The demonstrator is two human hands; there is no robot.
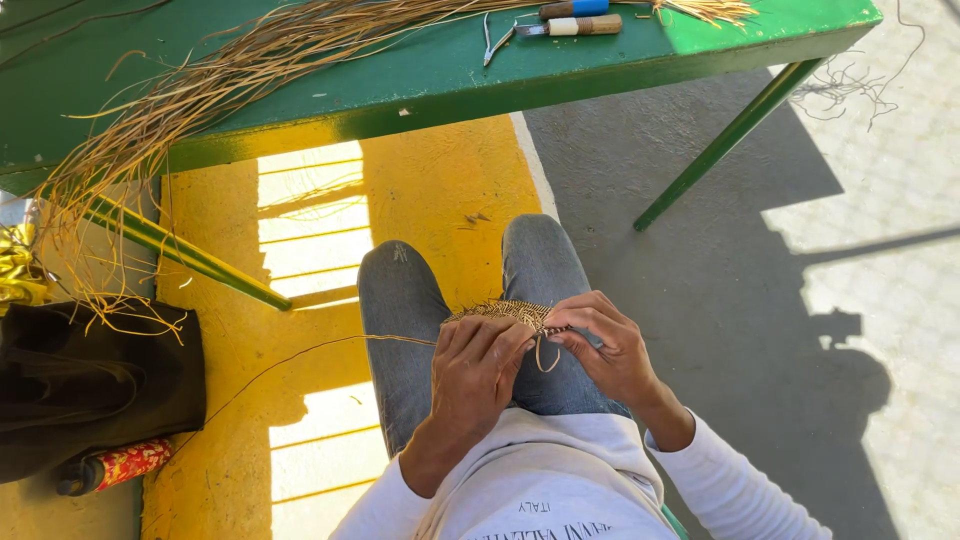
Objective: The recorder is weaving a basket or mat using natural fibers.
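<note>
Head view is showing me both hands working over my lap, above the jeans (400,310). I am pinching a small woven straw piece (505,313) with the left hand (478,372), its fingers (500,350) curled closed around the near edge, while the right hand (605,345) is gripping the other edge, fingers bent tight on the weave and on a loose fibre looping beneath. One long thin strand (300,355) is trailing left across the yellow floor (440,190). Ahead, the green worktop (420,85) is carrying a bundle of straw fibres (230,75), a knife (570,26) and small pliers (495,38). A black bag (90,390) is sitting at left.
</note>
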